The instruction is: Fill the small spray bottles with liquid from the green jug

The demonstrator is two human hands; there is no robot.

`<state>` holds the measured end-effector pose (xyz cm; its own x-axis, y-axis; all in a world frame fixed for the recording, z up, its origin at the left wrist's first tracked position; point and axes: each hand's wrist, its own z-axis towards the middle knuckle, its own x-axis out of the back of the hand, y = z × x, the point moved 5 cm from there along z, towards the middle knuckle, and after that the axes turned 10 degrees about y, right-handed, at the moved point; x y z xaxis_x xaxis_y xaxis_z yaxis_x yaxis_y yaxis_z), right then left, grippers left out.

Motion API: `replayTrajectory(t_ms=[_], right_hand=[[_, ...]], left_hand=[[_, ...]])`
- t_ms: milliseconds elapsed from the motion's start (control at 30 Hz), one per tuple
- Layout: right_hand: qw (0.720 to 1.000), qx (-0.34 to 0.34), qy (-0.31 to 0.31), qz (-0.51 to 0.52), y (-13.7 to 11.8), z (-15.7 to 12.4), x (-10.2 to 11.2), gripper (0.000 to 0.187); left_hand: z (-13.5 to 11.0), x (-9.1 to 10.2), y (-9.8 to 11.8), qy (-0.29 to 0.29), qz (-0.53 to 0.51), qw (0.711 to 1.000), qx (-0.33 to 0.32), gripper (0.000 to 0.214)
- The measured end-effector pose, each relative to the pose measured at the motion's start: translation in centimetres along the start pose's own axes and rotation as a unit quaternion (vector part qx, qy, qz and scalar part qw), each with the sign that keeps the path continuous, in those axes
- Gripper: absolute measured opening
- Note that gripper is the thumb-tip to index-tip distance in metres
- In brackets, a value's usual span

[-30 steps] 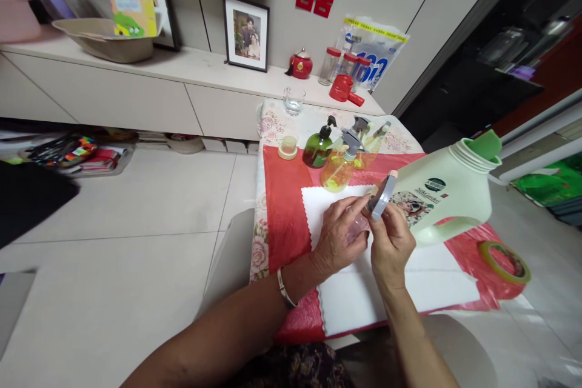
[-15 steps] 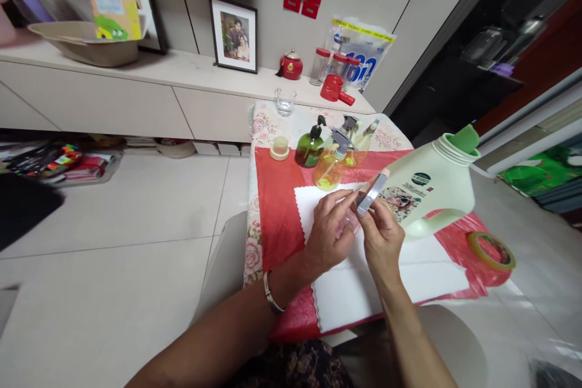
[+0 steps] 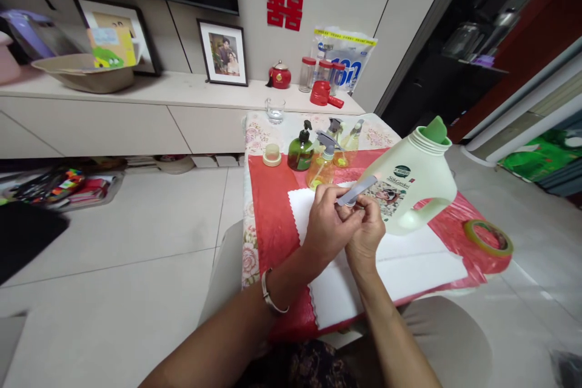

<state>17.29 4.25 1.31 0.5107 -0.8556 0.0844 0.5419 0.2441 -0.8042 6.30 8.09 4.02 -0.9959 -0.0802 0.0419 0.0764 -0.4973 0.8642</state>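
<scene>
Close together above the white cloth [image 3: 336, 297], my left hand [image 3: 328, 223] and my right hand [image 3: 369, 229] are closed around a small spray bottle with a grey trigger head [image 3: 357, 191]. The head sticks up between the fingers, pointing to the upper right. My hands hide the bottle's body. Just right of them stands a large pale green detergent jug [image 3: 409, 182], with a green piece [image 3: 435, 130] at its open mouth. Behind my hands are a yellow spray bottle [image 3: 321, 173] with a grey head and a dark green pump bottle [image 3: 299, 154].
Two more yellowish spray bottles [image 3: 349, 148] stand behind. A pale cap [image 3: 271, 155] lies at the red sheet's [image 3: 273, 194] left edge, with a glass cup [image 3: 275, 110] beyond. A tape roll [image 3: 488, 237] rests at the right. A low cabinet [image 3: 136, 127] borders the table's far side.
My hands have drawn closer together, and the grey trigger head has tilted lower. The view has shifted slightly, moving the table items a little left in the picture.
</scene>
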Motion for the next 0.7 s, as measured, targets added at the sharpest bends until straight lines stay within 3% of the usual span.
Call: replayTrajectory(t_ms=[200, 433, 700], right_hand=[[0.999, -0.004, -0.012, 0.049, 0.9, -1.1, -0.2, 0.033], [0.996, -0.021, -0.041, 0.072, 1.4, -1.3, -0.3, 0.033], [0.992, -0.014, -0.112, 0.055, 1.8, -1.3, -0.2, 0.041]], left_hand=[[1.0, 0.0, 0.3, -0.025, 0.052, 0.998, 0.020, 0.013], [1.3, 0.6, -0.8, -0.076, 0.015, 0.997, 0.023, 0.054], [1.2, 0.9, -1.2, -0.104, 0.010, 0.995, 0.003, 0.052]])
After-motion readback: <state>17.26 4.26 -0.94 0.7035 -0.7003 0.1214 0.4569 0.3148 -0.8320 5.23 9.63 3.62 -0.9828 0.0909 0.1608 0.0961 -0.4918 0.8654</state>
